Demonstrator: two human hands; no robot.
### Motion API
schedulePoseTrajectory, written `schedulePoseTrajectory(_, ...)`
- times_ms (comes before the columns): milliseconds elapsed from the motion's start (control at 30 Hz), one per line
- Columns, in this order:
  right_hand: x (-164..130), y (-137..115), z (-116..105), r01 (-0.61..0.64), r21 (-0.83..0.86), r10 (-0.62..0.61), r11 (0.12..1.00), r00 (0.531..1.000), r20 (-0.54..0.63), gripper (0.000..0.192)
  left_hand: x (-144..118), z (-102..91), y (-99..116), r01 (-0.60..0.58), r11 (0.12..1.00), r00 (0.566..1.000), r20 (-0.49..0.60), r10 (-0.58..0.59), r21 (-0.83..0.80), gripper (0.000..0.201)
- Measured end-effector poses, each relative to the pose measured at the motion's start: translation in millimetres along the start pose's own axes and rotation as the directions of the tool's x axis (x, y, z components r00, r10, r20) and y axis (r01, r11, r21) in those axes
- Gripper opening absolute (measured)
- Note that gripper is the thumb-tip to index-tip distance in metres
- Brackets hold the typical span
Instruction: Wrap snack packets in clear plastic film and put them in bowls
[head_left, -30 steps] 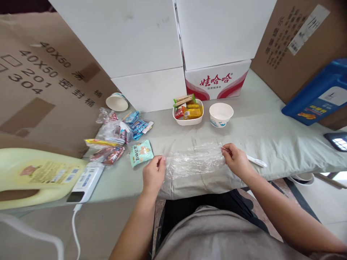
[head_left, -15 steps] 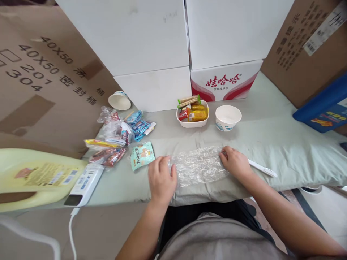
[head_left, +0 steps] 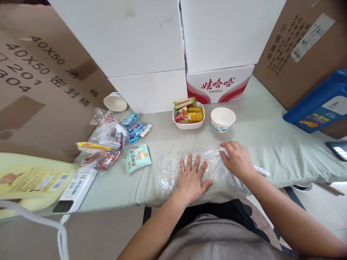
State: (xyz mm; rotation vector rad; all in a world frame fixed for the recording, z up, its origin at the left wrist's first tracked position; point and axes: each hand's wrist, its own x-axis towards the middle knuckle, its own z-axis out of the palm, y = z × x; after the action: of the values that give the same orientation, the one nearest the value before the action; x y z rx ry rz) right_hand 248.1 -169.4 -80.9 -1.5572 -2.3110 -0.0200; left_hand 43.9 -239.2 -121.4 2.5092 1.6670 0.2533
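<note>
Left hand (head_left: 193, 176) flat, fingers spread, pressing plastic wrap (head_left: 173, 169) onto cloth; right hand (head_left: 235, 159) curled, pinching wrap's right edge

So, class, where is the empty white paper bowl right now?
In the head view, the paper bowl stands right of centre, beside the snack-filled white dish, before the red-and-white carton.

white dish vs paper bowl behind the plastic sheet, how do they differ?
The white dish is roughly rectangular with rounded corners; the paper bowl is round. The dish is full of snack packets; the bowl looks empty. The dish is plain white; the bowl has a blue print low on its wall. The dish sits left of the bowl. Both stand upright on the pale green cloth, apart from each other and from both hands.
</note>
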Motion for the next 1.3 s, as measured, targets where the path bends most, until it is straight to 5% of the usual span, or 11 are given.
schedulePoseTrajectory(100,-11.9,-18.5,18.3,0.322,0.078,-0.331,0.943,0.930,0.161,0.048,-4.1,-1.6,-5.4,0.019,1.000,1.000,-0.011,-0.019,0.012,0.076)
schedulePoseTrajectory(233,-33.5,-8.9,37.2,0.321,0.054,-0.325,0.945,0.916,0.236,0.065,-36.7,-4.4,-38.9,0.115,0.991,0.993,-0.048,-0.112,0.069,0.081)
schedulePoseTrajectory(333,-50.1,10.9,30.3,0.307,0.055,-0.312,0.950,0.927,0.209,0.071,-74.5,-12.4,-67.5,0.155,0.981,0.984,-0.105,-0.144,0.113,0.083)
schedulePoseTrajectory(467,-70.2,19.7,10.6,0.423,0.151,-0.447,0.893,0.873,0.197,0.082,-112.4,-27.4,-80.6,0.075,0.991,0.988,-0.144,-0.058,0.115,0.086)
schedulePoseTrajectory(567,-82.4,12.8,3.7,0.467,0.252,-0.516,0.848,0.837,0.185,0.067,-125.3,-33.1,-80.4,-0.017,0.999,0.990,-0.141,0.024,0.052,0.061)
schedulePoseTrajectory(700,-94.1,4.2,3.5,0.396,0.264,-0.436,0.880,0.893,0.113,0.026,-130.8,-33.0,-84.4,-0.103,0.991,0.961,-0.265,0.076,-0.088,0.022)
schedulePoseTrajectory(900,-99.7,4.5,-5.2,0.368,0.385,-0.403,0.846,0.915,0.011,0.015,-129.6,-38.6,-89.6,-0.141,0.961,0.937,-0.346,0.052,-0.237,0.015)
schedulePoseTrajectory(1067,-81.4,0.9,-6.7,0.219,0.420,-0.243,0.881,0.970,0.004,0.013,-115.2,-40.8,-100.7,0.055,0.962,0.918,-0.365,-0.155,-0.269,0.013)
schedulePoseTrajectory(1300,-41.1,-11.7,18.3,-0.033,0.018,0.029,0.999,0.985,0.171,0.021,-84.1,-28.3,-112.9,0.375,0.922,0.880,-0.276,-0.388,-0.098,0.026)
